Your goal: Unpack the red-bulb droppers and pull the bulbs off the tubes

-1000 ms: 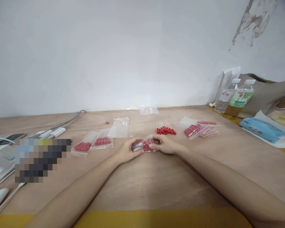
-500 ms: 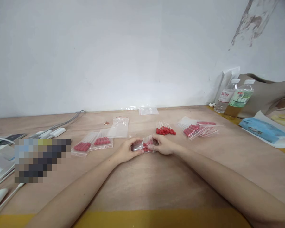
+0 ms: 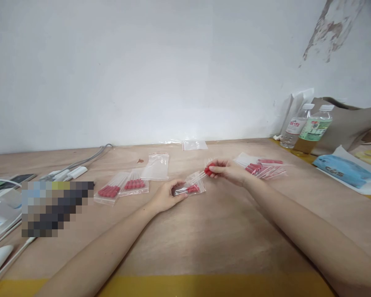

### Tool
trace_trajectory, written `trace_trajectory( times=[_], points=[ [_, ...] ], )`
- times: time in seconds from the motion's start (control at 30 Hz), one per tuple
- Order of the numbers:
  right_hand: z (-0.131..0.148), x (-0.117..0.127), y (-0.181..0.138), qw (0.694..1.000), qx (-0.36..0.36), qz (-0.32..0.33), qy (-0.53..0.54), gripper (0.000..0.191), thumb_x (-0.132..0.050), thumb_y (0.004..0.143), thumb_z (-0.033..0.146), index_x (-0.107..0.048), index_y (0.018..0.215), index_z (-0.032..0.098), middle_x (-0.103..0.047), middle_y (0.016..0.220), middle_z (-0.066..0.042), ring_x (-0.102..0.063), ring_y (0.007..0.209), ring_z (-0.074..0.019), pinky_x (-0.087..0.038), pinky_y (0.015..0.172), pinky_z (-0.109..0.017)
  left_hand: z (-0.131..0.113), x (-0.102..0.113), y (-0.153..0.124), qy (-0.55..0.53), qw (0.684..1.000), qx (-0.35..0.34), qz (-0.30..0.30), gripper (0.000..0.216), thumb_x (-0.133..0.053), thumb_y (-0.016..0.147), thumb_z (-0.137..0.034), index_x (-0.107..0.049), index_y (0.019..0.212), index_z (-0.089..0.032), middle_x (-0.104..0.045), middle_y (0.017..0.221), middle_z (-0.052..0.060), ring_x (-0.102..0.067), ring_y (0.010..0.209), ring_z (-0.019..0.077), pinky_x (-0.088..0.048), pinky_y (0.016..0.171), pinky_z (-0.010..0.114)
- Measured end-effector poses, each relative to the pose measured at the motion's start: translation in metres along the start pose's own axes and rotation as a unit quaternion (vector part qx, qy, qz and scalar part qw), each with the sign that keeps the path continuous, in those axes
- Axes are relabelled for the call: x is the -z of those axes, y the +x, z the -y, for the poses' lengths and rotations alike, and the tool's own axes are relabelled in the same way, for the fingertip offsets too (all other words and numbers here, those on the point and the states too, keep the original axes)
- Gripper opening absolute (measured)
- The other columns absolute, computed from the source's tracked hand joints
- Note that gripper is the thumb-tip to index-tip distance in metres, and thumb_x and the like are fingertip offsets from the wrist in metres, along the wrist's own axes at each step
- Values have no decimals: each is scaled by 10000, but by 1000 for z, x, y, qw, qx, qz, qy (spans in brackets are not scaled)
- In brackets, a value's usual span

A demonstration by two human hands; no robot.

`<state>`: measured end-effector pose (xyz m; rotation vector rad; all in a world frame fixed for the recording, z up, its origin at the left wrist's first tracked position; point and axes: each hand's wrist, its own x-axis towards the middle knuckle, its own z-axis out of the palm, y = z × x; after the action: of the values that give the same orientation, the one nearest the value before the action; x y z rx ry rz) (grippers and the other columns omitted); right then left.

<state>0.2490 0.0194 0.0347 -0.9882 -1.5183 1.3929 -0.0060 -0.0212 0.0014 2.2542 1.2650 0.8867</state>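
Note:
Near the middle of the table, my left hand (image 3: 166, 196) is closed around one end of a small clear zip bag (image 3: 201, 188) with red-tipped white sticks (image 3: 192, 188) in it. My right hand (image 3: 228, 171) pinches a few more red-tipped sticks (image 3: 209, 169) by their red ends. Their pale shafts slant down to the left, to the bag's upper side; whether the ends are inside it I cannot tell. Behind my right hand, the loose pile of such sticks is mostly hidden. Two filled bags (image 3: 109, 191) lie to the left, beside flat white-looking zip bags (image 3: 156, 166).
More filled bags (image 3: 262, 167) lie right of my right hand. Two bottles (image 3: 313, 131), a grey bag (image 3: 343, 119) and a blue tissue pack (image 3: 346, 170) stand or lie at the right. Cables (image 3: 94, 154), white plugs (image 3: 71, 174) and a pixelated patch are at the left.
My right hand has left the bag, moved up and right, and now holds a few red-tipped sticks over the bag's edge. My left hand stays on the bag.

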Motion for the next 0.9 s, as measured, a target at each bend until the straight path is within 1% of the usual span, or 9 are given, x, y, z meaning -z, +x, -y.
trace_trajectory(
  times=[0.07, 0.17, 0.27, 0.33, 0.4, 0.43, 0.53, 0.73, 0.9],
  points=[
    [8, 18, 1, 998, 22, -60, 12, 257, -693, 622, 330, -584, 782, 160, -638, 713, -17, -567, 584, -88, -484, 600, -243, 0, 0, 0, 12, 1000, 4, -10, 404, -630, 686, -365, -564, 1041, -185, -623, 996, 46, -582, 860, 191, -473, 743, 305],
    [9, 40, 0, 976, 110, -186, -42, 237, -652, 669, 331, -587, 834, 175, -643, 791, -31, -589, 686, -114, -496, 678, -278, 1, 0, 1, 27, 999, 2, -18, 373, -624, 688, -363, -576, 1018, -194, -617, 1012, 42, -572, 898, 197, -463, 772, 313],
    [-5, 50, 0, 910, 214, -296, -195, 222, -583, 734, 327, -599, 906, 186, -624, 861, -52, -581, 741, -139, -492, 723, -322, 0, 1, 1, 39, 999, -3, -13, 356, -617, 694, -364, -580, 1008, -200, -619, 995, 39, -571, 883, 196, -461, 763, 315],
    [-18, 51, 0, 852, 277, -319, -310, 198, -542, 767, 308, -619, 907, 191, -598, 889, -64, -570, 769, -153, -488, 724, -327, 0, 1, 1, 46, 999, -5, -9, 354, -613, 698, -364, -580, 1010, -200, -619, 992, 42, -570, 878, 198, -461, 750, 313],
    [-30, 50, 1, 809, 319, -306, -388, 194, -500, 797, 283, -629, 914, 198, -577, 894, -67, -562, 794, -160, -484, 729, -323, 0, 2, 1, 49, 999, -5, -6, 353, -610, 702, -362, -579, 1015, -201, -615, 998, 45, -567, 887, 199, -459, 748, 311],
    [-35, 50, 2, 796, 332, -292, -413, 200, -482, 808, 269, -629, 926, 200, -571, 895, -68, -560, 805, -163, -483, 736, -323, 0, 1, 1, 50, 999, -5, -6, 350, -609, 703, -362, -579, 1014, -202, -615, 995, 45, -566, 890, 200, -459, 749, 311],
    [-45, 49, 3, 778, 343, -243, -466, 222, -453, 826, 249, -624, 959, 201, -556, 917, -77, -560, 819, -170, -483, 748, -328, 2, 1, 1, 48, 999, -9, -9, 347, -612, 700, -369, -580, 1003, -202, -616, 977, 42, -564, 895, 200, -455, 760, 315],
    [-52, 51, 1, 779, 312, -152, -522, 270, -436, 842, 276, -603, 1039, 196, -528, 1007, -98, -560, 864, -189, -480, 780, -341, 2, 0, 1, 55, 998, -19, -10, 337, -612, 702, -376, -584, 988, -198, -610, 958, 44, -558, 897, 196, -447, 776, 314],
    [-47, 47, -5, 803, 289, -146, -501, 292, -505, 805, 347, -601, 1041, 203, -553, 960, -87, -551, 878, -201, -466, 800, -353, 1, 1, 1, 55, 998, -17, -7, 333, -615, 701, -359, -586, 991, -199, -612, 963, 45, -557, 900, 202, -447, 775, 316]
  ],
)
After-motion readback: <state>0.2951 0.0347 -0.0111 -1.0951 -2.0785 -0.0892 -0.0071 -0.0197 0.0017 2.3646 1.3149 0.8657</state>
